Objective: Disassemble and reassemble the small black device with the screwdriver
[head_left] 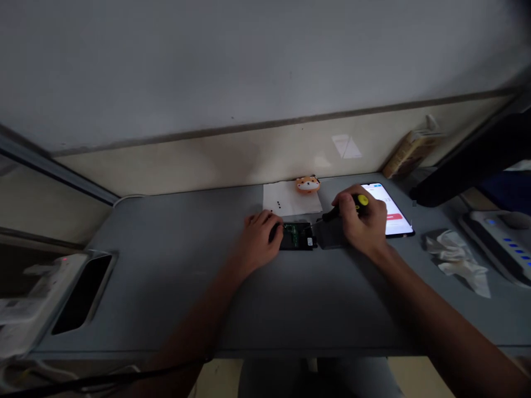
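Observation:
A small black device with a bare green circuit board (295, 236) lies on the grey desk. My left hand (262, 240) is wrapped round its left end. In my right hand (362, 224) is a black and yellow screwdriver (332, 214), its thin shaft slanting down to the board's right part. Whether the tip touches a screw is too small to tell. A dark flat piece (331, 235) lies just right of the device, partly under my right hand. Behind the device, several tiny dark bits sit on a white paper (286, 200), with an orange animal-faced case (307, 185) at its corner.
A lit phone (390, 213) lies right of my right hand. Further right are a crumpled tissue (458, 260) and a grey device with blue lights (501, 243). A dark-screened phone (83, 293) lies far left. A box (410, 152) stands by the back wall.

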Available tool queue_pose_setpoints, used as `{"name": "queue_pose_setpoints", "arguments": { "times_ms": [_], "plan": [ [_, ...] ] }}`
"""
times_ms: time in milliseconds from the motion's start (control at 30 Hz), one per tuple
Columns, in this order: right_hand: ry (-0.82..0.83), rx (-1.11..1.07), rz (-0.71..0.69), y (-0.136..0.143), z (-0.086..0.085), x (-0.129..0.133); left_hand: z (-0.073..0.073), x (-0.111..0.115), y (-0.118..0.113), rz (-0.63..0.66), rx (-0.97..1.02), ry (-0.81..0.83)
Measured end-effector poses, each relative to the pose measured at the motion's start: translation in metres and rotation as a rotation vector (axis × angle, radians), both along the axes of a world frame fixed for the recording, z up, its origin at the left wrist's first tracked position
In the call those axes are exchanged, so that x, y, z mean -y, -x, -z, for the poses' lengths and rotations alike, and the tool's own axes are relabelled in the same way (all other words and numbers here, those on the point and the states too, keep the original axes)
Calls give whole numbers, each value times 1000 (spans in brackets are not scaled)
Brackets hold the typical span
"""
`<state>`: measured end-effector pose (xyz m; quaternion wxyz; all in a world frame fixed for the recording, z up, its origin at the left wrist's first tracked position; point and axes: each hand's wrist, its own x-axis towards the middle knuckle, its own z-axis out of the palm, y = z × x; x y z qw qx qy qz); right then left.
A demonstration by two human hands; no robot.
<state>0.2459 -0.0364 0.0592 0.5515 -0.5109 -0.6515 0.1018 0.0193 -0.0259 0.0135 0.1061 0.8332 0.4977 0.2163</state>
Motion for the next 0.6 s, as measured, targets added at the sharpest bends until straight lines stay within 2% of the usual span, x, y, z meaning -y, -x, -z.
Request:
{"name": "queue_pose_setpoints", "arguments": {
  "times_ms": [400, 600],
  "plan": [
    [65, 24, -47, 2, 5, 1, 3, -3, 2, -1, 22, 31],
    [17, 45, -110, 2, 5, 2, 0, 4, -2, 27, 7, -53]
  ]
}}
